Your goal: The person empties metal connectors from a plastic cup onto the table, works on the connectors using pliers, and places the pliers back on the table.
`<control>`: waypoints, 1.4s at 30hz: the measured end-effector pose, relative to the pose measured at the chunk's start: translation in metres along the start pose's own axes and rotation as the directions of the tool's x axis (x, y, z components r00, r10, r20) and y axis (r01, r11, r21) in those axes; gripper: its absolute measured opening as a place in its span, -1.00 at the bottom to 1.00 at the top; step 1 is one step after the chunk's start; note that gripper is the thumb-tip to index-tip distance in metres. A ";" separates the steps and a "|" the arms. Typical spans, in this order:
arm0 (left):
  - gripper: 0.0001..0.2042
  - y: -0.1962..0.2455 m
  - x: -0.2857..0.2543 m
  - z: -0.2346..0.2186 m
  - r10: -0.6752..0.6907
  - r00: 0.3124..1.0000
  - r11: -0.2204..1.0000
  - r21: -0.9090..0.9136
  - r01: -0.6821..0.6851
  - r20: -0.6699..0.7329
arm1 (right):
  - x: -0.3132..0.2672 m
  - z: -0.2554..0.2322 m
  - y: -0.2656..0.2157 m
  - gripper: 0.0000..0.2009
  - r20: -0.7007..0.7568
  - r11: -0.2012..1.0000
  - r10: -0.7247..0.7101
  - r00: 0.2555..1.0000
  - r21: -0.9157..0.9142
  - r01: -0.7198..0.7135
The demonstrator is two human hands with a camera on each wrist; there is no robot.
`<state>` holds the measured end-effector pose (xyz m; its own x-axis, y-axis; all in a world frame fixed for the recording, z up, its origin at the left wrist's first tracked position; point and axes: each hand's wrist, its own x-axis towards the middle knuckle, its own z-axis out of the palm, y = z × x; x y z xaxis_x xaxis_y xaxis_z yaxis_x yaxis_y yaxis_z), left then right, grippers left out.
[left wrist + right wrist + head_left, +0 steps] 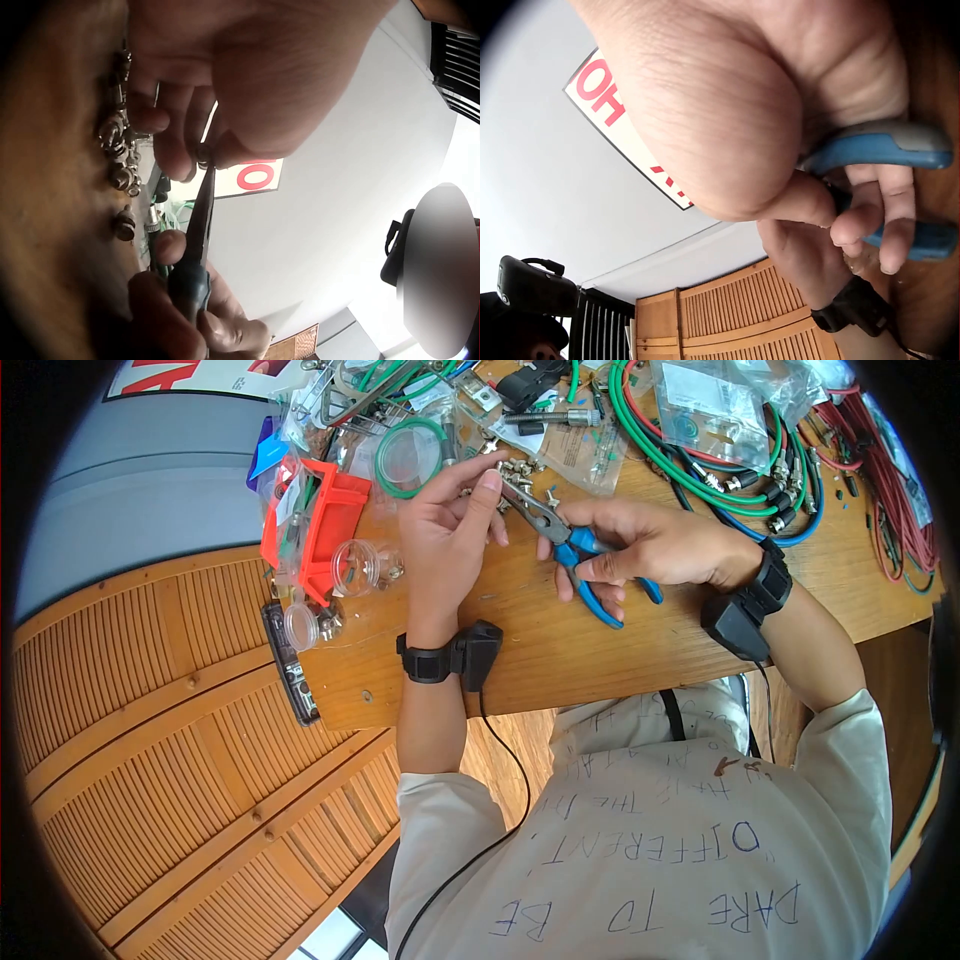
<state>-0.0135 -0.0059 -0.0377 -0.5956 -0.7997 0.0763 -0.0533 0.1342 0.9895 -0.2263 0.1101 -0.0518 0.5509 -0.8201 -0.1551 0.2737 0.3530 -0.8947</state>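
My right hand [670, 545] holds needle-nose pliers [548, 523] with blue handles, the thumb and fingers around the grips. The handles stand spread apart, as the right wrist view shows with one blue handle [885, 148] by the palm. Between thumb and fingertips my left hand [440, 530] pinches a small metal piece [202, 155], mostly hidden by the fingers. The plier tips meet this piece right at the left fingertips. Just beyond the hands, several small metal connectors [120, 154] lie in a loose pile on the wooden table [480, 650].
Left of the hands stand a red bin [335, 520] and clear plastic jars [355, 567]. Coiled green cables [640, 430], plastic bags [710, 410] and a bundle of red cables [880, 470] fill the back and right. The table's front edge runs close to the body.
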 end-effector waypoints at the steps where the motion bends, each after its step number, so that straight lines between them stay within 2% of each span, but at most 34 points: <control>1: -0.71 0.000 0.000 0.000 0.002 1.000 1.000 0.004 -0.002 0.001 | 0.000 0.000 0.000 -0.70 0.001 1.000 0.002 1.000 -0.007 -0.002; 12: -0.71 0.000 0.000 -0.002 -0.009 1.000 1.000 0.027 0.009 0.014 | -0.002 0.000 -0.002 -0.73 -0.014 1.000 0.022 1.000 -0.006 -0.022; 18: -0.77 0.005 0.001 -0.004 -0.004 0.992 0.997 -0.076 -0.005 -0.125 | -0.002 0.000 -0.004 -0.73 -0.019 0.999 0.031 0.999 0.013 -0.031; 21: -0.80 0.003 0.001 -0.006 0.027 0.997 0.998 -0.054 -0.031 -0.074 | -0.001 -0.002 -0.001 -0.73 -0.016 1.000 0.007 1.000 0.025 -0.007; 26: -0.79 0.002 0.001 -0.005 -0.014 1.000 0.996 -0.087 0.015 0.013 | 0.000 0.000 -0.001 -0.73 -0.026 1.000 -0.009 1.000 0.012 0.009; 32: -0.76 0.000 0.002 -0.007 -0.012 1.000 0.997 -0.075 0.011 -0.015 | 0.000 -0.002 0.002 -0.73 -0.006 0.999 -0.019 1.000 0.025 0.019; 34: -0.75 0.001 0.001 -0.007 -0.010 1.000 0.999 -0.045 0.010 -0.012 | -0.002 -0.001 -0.001 -0.72 -0.020 0.999 0.028 0.999 0.015 -0.028; 42: -0.73 -0.001 0.002 -0.003 -0.024 1.000 1.000 -0.007 0.024 -0.004 | -0.004 -0.001 -0.004 -0.71 0.006 0.998 0.055 0.998 -0.027 -0.055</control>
<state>-0.0119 -0.0093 -0.0380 -0.5912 -0.8047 0.0533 -0.0614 0.1109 0.9919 -0.2306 0.1112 -0.0476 0.5700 -0.7965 -0.2018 0.2216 0.3855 -0.8957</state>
